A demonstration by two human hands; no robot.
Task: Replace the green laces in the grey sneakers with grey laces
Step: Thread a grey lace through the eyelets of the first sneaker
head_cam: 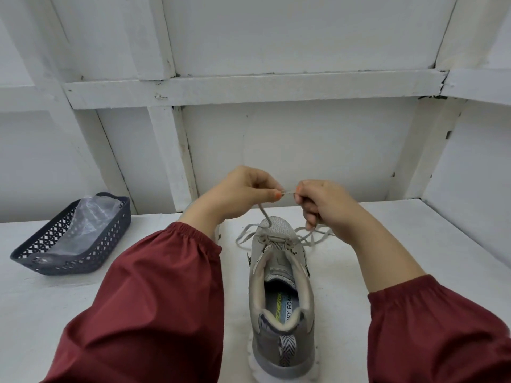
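A grey sneaker (280, 305) stands on the white table, heel toward me and toe pointing away. A grey lace (264, 212) runs through its lowest eyelets near the toe and rises from there to my hands. My left hand (243, 193) and my right hand (323, 205) are held close together above the toe, and each pinches the lace between thumb and fingers. Loose loops of the lace lie on the table on both sides of the toe. No green lace is visible.
A dark perforated plastic basket (116, 230) holding a clear plastic bag (91, 214) sits at the left of the white table (387, 244). White panelled walls close off the back and the right side.
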